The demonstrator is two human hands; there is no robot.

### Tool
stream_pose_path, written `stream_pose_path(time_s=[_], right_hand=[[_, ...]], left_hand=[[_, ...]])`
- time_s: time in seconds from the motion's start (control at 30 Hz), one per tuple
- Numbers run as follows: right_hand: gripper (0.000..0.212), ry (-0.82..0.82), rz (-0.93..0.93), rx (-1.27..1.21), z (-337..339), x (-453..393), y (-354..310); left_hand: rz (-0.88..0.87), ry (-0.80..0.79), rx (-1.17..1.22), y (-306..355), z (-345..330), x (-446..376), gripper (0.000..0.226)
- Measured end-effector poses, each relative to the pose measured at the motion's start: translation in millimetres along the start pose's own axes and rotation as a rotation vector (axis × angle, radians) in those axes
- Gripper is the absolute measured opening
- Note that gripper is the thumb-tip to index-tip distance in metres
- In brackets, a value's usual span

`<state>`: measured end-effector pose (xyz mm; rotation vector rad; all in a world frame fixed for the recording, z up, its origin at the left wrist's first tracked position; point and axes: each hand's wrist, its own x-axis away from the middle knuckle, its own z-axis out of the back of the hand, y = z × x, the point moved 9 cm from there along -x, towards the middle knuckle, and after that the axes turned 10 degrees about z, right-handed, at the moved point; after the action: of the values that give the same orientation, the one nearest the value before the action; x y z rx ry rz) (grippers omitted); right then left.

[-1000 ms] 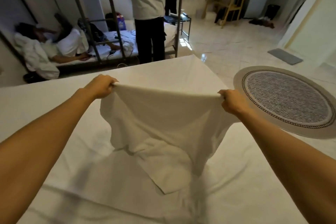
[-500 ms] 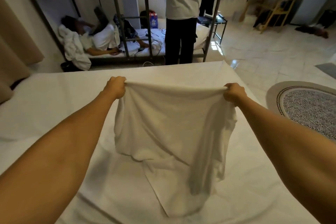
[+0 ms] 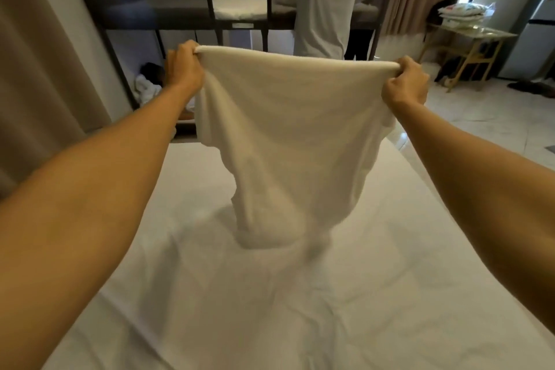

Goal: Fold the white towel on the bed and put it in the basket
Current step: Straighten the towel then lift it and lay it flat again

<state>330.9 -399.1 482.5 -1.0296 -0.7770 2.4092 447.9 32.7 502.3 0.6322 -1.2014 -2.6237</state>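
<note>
We have the white towel [image 3: 288, 141] up in the air, top edge stretched between our 2 hands. Left hand [image 3: 184, 69] is clenched on the top-left corner, right hand [image 3: 405, 84] clenched on the top-right corner, both arms reaching out in front. Cloth hangs below the hands and bunches in the middle; its bottom end looks to touch or nearly touch the bed [image 3: 270, 294] below and between the hands, can't tell which, it's blurred there.

Step in hand, as we judge it: shaking the towel flat before the 1st fold. To do it well we should keep both corners pinched at even height, left hand sits a bit higher than right, so level them. Keep the top edge taut so the sag between the hands goes. Get the twisted lower part hanging free and straight, then lay it down on the bed in front of the hands, far edge first, and smooth it. Risk: folding with the lower corners tucked under gives a lumpy fold.

Basket is not in view. Another person [image 3: 327, 6] stands beyond the hands at a bunk bed [image 3: 156, 3], well apart from us.
</note>
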Motion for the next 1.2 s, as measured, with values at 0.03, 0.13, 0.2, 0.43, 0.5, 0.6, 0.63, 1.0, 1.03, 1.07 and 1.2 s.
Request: stream_pose_path(time_s=[0.03,0.13,0.2,0.43,0.5,0.6,0.63,1.0,1.03,1.07,1.2], right_hand=[[0.040,0.000,0.015,0.022,0,6,-2],[0.047,-0.068,0.101,0.097,-9,39,5],[0.049,-0.163,0.194,0.127,-24,71,19],[0.046,-0.522,0.387,0.236,-81,232,112],[0.046,-0.640,0.383,0.272,-96,286,145],[0.054,-0.819,0.380,0.319,-117,369,188],[0.055,-0.865,0.375,0.325,-123,394,201],[0.067,-1.161,0.345,0.466,-178,553,319],[0.067,-1.164,0.367,0.481,-183,559,324],[0.069,-1.164,0.395,0.495,-189,564,328],[0.084,-1.195,0.438,0.564,-209,577,336]], left_hand=[[-0.023,-0.009,-0.012,-4,5,5,0.031],[-0.128,-0.050,-0.104,-29,11,31,0.032],[-0.162,-0.101,-0.196,-65,3,51,0.034],[-0.074,-0.421,-0.364,-239,-42,175,0.039],[-0.057,-0.522,-0.423,-289,-53,220,0.040],[0.008,-0.680,-0.475,-357,-73,286,0.040],[0.103,-0.735,-0.460,-380,-80,308,0.038],[0.010,-0.986,-0.644,-527,-165,451,0.068],[-0.020,-0.980,-0.674,-536,-173,456,0.070],[-0.089,-0.971,-0.707,-531,-178,462,0.070],[-0.135,-0.838,-0.751,-519,-194,463,0.083]])
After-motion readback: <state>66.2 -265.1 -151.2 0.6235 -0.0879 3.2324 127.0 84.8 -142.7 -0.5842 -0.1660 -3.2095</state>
